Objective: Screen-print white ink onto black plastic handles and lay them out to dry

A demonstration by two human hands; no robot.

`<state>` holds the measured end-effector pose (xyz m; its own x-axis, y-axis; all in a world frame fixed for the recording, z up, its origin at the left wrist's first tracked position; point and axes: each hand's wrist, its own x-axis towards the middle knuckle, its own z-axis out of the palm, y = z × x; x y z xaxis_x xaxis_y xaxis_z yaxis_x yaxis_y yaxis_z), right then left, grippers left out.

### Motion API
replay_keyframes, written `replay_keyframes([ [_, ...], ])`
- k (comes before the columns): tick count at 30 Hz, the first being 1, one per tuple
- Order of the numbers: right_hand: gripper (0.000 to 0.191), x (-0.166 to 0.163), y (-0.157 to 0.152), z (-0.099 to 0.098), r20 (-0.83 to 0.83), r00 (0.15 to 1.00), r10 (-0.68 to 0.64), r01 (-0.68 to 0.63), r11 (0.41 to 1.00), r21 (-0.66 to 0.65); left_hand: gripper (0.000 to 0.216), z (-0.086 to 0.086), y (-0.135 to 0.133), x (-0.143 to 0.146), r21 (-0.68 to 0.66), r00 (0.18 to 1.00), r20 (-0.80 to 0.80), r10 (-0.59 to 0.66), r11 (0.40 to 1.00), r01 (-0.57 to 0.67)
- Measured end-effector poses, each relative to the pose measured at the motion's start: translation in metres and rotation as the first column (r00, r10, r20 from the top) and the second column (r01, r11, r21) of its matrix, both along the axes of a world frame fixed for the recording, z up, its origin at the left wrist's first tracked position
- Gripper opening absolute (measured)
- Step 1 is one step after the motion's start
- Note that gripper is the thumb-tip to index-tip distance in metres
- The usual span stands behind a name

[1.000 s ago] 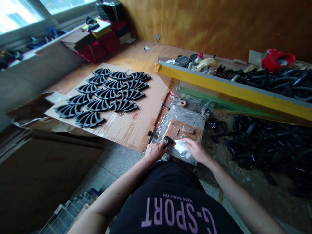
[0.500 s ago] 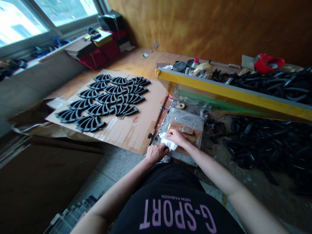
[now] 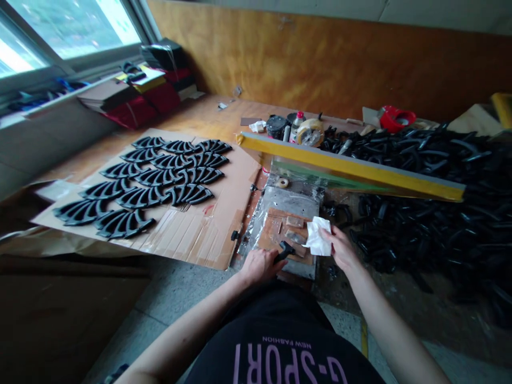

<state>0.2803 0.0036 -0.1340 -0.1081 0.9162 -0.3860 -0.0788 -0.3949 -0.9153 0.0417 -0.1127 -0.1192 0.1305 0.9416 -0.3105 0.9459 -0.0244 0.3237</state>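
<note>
My left hand (image 3: 261,264) is closed round a small black handle-shaped part (image 3: 285,249) at the near edge of a brown wooden block (image 3: 280,230) on a grey metal plate (image 3: 294,199). My right hand (image 3: 342,247) pinches a crumpled white cloth (image 3: 319,236), lifted to the right of the block. A raised yellow-framed screen (image 3: 352,166) slants over the far end of the plate.
Rows of black fan-shaped parts (image 3: 148,176) lie on a cardboard sheet (image 3: 208,229) to the left. A large heap of black plastic parts (image 3: 432,202) fills the right. Bottles and a tape roll (image 3: 309,129) stand behind the screen, and a red object (image 3: 394,118) farther back.
My right hand swept the white cloth left over the wooden block, then drew it back to the block's right side. My left hand stayed on the black part. The camera tilted up.
</note>
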Motion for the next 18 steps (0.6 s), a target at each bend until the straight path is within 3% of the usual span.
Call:
replay_keyframes([
  [4, 0.049, 0.062, -0.009, 0.001, -0.007, 0.949, -0.315, 0.315, 0.949, 0.030, 0.051, 0.024, 0.035, 0.056, 0.073, 0.964, 0.093, -0.249, 0.967, 0.243],
  [9, 0.045, 0.114, -0.017, 0.023, -0.012, 0.798, -0.602, 0.584, 0.769, 0.259, 0.056, 0.046, 0.069, 0.108, 0.132, 0.917, 0.098, -0.386, 0.919, 0.372],
  [12, 0.046, 0.115, -0.029, 0.041, -0.010, 0.787, -0.617, 0.588, 0.745, 0.314, 0.055, 0.052, 0.070, 0.111, 0.148, 0.917, 0.086, -0.390, 0.915, 0.375],
  [18, 0.064, 0.069, -0.047, 0.056, 0.033, 0.933, -0.359, 0.326, 0.879, 0.348, 0.057, 0.045, 0.051, 0.086, 0.173, 0.941, 0.067, -0.331, 0.933, 0.316],
])
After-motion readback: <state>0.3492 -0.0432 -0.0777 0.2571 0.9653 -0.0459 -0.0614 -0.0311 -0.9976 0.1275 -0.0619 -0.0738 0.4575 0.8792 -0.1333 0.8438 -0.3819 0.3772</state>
